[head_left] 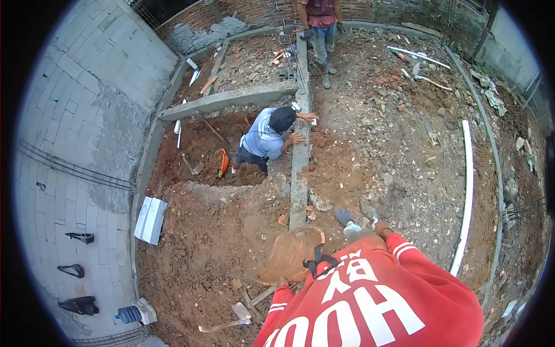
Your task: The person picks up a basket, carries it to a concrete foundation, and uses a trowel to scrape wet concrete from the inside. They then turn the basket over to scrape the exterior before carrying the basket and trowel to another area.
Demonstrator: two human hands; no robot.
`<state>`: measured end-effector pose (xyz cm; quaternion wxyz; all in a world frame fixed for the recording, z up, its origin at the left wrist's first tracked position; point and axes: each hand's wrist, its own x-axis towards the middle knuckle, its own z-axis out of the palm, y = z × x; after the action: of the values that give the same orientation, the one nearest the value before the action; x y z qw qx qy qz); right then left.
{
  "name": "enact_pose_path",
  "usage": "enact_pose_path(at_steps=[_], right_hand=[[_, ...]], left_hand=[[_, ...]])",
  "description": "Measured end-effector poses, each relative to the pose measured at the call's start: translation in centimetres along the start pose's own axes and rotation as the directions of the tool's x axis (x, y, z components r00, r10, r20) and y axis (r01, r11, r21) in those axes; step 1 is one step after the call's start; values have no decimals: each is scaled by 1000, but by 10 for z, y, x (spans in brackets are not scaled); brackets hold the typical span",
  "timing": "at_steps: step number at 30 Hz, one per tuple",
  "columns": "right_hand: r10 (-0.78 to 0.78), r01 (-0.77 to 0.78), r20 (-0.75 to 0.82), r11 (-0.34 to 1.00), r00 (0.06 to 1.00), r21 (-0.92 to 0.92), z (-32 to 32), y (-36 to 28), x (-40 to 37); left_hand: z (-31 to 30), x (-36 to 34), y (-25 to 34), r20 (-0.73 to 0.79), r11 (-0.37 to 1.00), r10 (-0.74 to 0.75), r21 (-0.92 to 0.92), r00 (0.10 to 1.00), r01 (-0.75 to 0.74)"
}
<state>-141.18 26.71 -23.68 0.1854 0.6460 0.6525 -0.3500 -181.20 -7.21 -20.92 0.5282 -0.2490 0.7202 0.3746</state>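
My left hand (pixel 283 281) is at the lower rim of a wide, dirt-coated orange scoop basket (pixel 289 254), with its fingers seemingly closed on that edge. The basket lies or leans on the soil beside the end of a concrete beam (pixel 299 196). To the right, my right hand (pixel 381 229) is closed around what looks like a trowel (pixel 369 211), its grey blade pointing away from me near my shoe (pixel 344 217). My fingers are small in view and partly hidden. A dark strap (pixel 321 261) hangs in front of my chest.
A co-worker (pixel 266 136) stands in a dug pit, both hands at the beam. Another person (pixel 322 34) stands farther back. A long white pipe (pixel 465 196) lies at the right. A hoe-like tool (pixel 240 312) and a blue water jug (pixel 128 315) are at the lower left.
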Motion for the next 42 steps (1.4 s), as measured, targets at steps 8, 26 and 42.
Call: enact_pose_path(at_steps=[8,26,42], right_hand=[[-46,45,-30,999,999,-16,17,14,15],[-9,9,16,1000,1000,-3,6,6,5],[-38,39,28,997,999,-69,28,20,26]], left_hand=[[7,-13,4,-36,997,17,-81,999,-20],[4,-5,-3,-27,994,7,-106,1000,-9],[12,-18,10,-27,999,27,-25,999,-28]])
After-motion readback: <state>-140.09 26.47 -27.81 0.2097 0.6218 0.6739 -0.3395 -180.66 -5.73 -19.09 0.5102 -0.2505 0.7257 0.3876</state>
